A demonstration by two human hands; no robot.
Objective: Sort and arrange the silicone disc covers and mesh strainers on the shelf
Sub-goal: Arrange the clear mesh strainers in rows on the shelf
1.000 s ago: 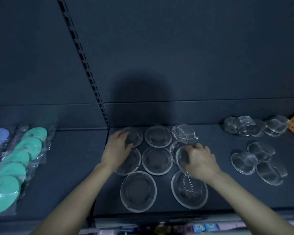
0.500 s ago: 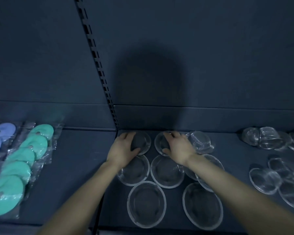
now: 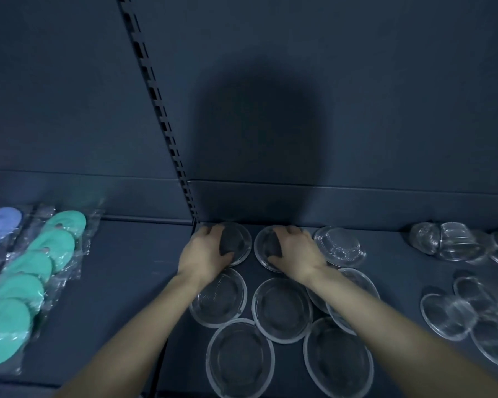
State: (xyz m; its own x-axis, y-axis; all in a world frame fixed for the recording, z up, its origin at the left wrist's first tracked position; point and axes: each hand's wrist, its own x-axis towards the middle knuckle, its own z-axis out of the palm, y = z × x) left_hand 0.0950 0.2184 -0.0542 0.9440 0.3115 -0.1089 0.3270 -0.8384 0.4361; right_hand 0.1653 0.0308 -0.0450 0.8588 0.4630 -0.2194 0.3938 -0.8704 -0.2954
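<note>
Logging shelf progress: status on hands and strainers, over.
Left hand grips back-left strainer. Right hand grips back-middle strainer, both in the back row. Domed strainer close beside right hand.

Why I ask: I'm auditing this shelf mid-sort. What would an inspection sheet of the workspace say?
Surface: dark shelf, two bays split by a slotted upright.
Job's things: teal disc covers and blue disc covers, bagged, in rows in the left bay; clear-packed mesh strainers in rows in the right bay.
Clutter: loose strainer packs heaped unsorted at the right; one tilted pack in the back row.
Hands: left hand grips the back-left strainer; right hand grips the back-middle strainer.
Cables: nothing seen.
Surroundings: dark back panel carrying a shadow.
</note>
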